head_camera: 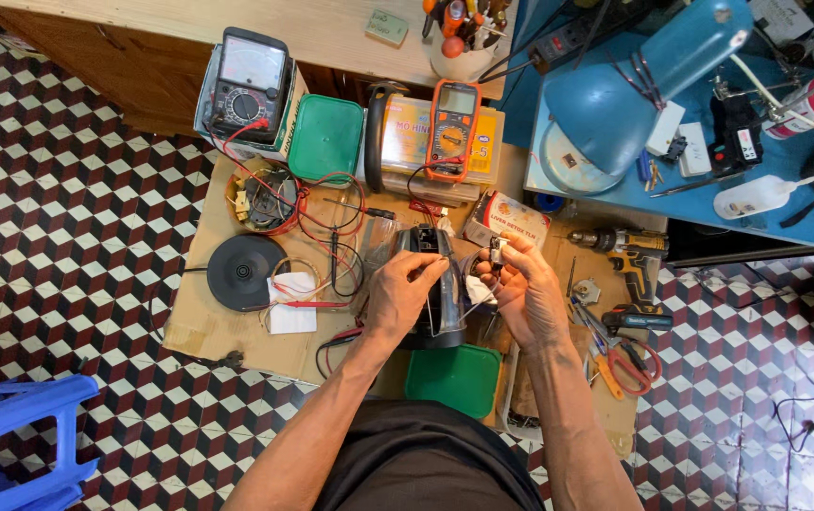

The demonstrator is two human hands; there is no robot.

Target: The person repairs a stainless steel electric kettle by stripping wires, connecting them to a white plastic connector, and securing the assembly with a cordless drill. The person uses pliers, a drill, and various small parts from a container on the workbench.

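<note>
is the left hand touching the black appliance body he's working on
Touching. The head view shows the left hand resting on the black appliance body, fingers curled over its top edge with no gap, while the right hand pinches a small part beside it.

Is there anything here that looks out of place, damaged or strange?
Yes. The black kettle body lies on its side between the left hand and right hand, opened with loose wires showing. Its round black base sits apart on the cardboard sheet, among tangled red and black test leads.

kettle body (443,289) between hands, on cardboard (201,326); round base (244,273) left; cordless drill (629,251) right; multimeter (453,118) behind.
</note>
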